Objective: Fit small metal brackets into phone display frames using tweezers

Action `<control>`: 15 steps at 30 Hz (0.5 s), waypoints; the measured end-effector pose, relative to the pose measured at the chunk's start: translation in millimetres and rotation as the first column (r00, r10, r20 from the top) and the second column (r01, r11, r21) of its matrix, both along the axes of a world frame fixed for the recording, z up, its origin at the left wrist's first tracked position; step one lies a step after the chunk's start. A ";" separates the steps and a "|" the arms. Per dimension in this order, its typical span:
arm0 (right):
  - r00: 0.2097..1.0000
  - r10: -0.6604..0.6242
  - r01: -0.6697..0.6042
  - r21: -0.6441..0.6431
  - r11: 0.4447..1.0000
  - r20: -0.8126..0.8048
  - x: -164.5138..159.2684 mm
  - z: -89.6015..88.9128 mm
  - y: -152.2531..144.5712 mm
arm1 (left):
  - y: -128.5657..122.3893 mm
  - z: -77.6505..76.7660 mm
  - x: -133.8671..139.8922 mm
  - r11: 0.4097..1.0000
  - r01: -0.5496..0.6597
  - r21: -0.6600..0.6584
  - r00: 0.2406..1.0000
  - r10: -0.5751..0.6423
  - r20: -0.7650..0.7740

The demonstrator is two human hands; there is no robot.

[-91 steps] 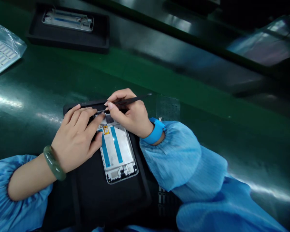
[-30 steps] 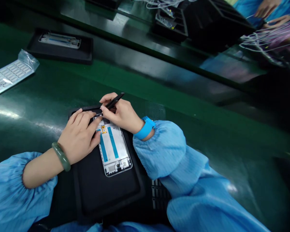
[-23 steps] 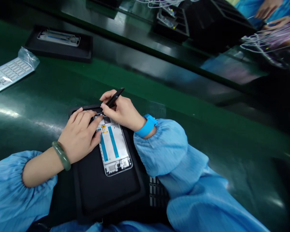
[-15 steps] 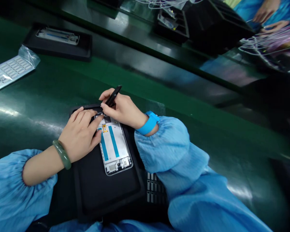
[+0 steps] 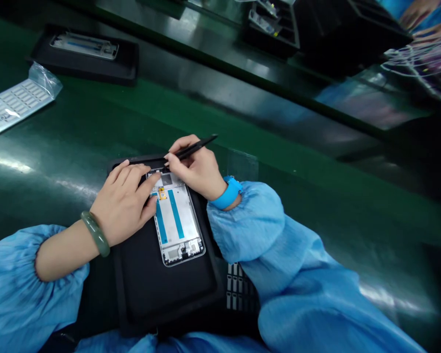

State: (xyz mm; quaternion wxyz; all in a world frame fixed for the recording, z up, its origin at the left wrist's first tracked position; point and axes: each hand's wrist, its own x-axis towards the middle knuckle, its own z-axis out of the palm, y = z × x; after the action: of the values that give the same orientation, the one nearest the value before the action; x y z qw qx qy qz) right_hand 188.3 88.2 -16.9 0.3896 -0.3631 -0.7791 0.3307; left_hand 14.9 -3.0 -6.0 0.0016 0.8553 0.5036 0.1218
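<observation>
A silver phone frame (image 5: 176, 220) with two blue strips and a small orange flex cable (image 5: 162, 193) lies in a black tray (image 5: 147, 299). My left hand (image 5: 127, 201) rests over the frame's upper left edge. Its fingers are spread, and the index fingertip and thumb touch the frame. Pinched in my right hand (image 5: 198, 166) is a slim black tool, which looks like tweezers (image 5: 202, 143), its rear end pointing up and right. The working tip is at the frame's top edge, mostly hidden by my fingers.
Back left, another black tray (image 5: 128, 63) holds a second phone frame (image 5: 86, 45). A plastic-bagged sheet of labels (image 5: 18, 105) lies at the left. Beside my right sleeve is a sheet of small grey parts (image 5: 235, 287). Across the bench are black bins (image 5: 272, 29), white cables (image 5: 407, 61) and another person's hands (image 5: 422, 19).
My right hand has shifted right along the frame's top edge, and the black tweezers now lean flatter to the right. The left hand stays on the frame. The view has shifted slightly.
</observation>
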 end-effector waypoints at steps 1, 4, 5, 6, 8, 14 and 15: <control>0.997 -0.037 0.034 -0.055 0.998 -0.063 1.5 -3.4 -1.1 | -0.2 0.2 0.0 1.000 0.000 0.000 1.000 0.000 -0.002; 0.986 -0.071 0.051 -0.128 0.990 -0.151 0.9 -6.5 -5.5 | -0.4 0.9 -0.5 1.000 0.000 -0.002 1.000 0.000 -0.004; 0.987 -0.060 0.042 -0.125 0.991 -0.149 -0.4 -5.9 -7.2 | -0.5 1.0 -0.8 1.000 0.003 -0.006 1.000 -0.003 -0.004; 0.989 -0.044 0.029 -0.112 0.993 -0.140 -1.7 -4.9 -8.8 | -0.5 1.0 -1.2 1.000 0.007 -0.009 1.000 -0.007 -0.002; 0.994 -0.015 0.007 -0.067 0.998 -0.112 -3.8 -3.0 -11.3 | -0.7 0.9 -1.8 1.000 0.016 -0.015 1.000 -0.016 0.002; 0.999 -0.003 0.005 0.057 0.998 -0.038 -3.6 -1.5 -12.0 | -1.3 0.4 -2.3 1.000 0.023 -0.018 1.000 -0.023 0.018; 0.999 -0.004 0.006 0.066 0.998 -0.032 -3.4 -1.6 -11.9 | -1.4 0.4 -2.3 1.000 0.023 -0.019 1.000 -0.022 0.018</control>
State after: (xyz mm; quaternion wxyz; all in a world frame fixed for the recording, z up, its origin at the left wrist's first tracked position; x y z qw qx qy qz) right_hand 184.8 76.3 -18.5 0.4147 -0.3467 -0.7823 0.3096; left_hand 12.6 -4.5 -5.7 0.0155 0.8598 0.4950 0.1244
